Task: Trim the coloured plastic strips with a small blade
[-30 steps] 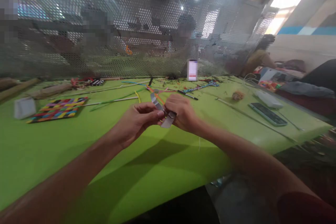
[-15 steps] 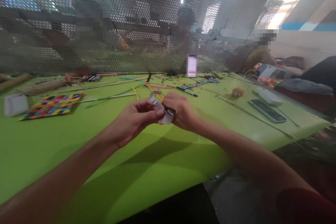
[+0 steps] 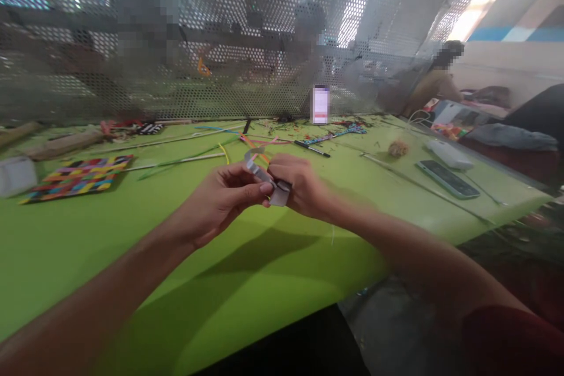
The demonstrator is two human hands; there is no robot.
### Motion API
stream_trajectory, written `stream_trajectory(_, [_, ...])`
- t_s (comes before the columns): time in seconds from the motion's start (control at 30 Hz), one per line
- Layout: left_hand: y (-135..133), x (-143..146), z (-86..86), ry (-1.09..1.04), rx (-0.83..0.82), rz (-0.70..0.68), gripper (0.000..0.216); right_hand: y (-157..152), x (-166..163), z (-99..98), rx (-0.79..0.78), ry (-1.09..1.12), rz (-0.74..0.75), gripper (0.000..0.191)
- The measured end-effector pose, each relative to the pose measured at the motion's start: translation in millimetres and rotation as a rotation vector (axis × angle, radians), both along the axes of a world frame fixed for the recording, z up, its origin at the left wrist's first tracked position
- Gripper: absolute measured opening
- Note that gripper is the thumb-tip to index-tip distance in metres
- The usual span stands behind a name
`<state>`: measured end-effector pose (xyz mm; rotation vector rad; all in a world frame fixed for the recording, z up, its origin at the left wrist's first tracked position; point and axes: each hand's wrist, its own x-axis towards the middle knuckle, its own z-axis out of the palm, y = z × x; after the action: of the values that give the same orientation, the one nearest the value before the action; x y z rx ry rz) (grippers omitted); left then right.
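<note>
Both my hands meet over the middle of the green table (image 3: 247, 282). My left hand (image 3: 222, 200) pinches a bent grey strip (image 3: 264, 176) between thumb and fingers. My right hand (image 3: 296, 182) is closed round the strip's lower end, which sticks out as a flat grey tab. The strip's upper end curls up above my fingers. Coloured strips (image 3: 258, 144) lie on the table just beyond my hands.
A woven multicoloured mat (image 3: 77, 170) lies at the left, a white box (image 3: 15, 175) beside it. Long thin sticks (image 3: 176, 161) and a pen (image 3: 312, 148) lie behind. A phone (image 3: 447, 178) and white remote (image 3: 447, 154) sit at the right. A perforated metal screen (image 3: 220, 41) stands behind; people sit beyond.
My hands stay together on the grey strip with small finger shifts. The view has drifted, so the table's things sit slightly lower left.
</note>
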<state>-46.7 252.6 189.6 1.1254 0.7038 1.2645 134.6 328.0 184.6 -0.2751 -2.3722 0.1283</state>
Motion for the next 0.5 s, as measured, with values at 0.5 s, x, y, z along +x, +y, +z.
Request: stream_trajectory(0.5, [-2.8,4.2,3.7,0.014,0.053,0.068,0.021,-4.8,-0.8,2.3,-0.101,-0.047,-0.001,0.028])
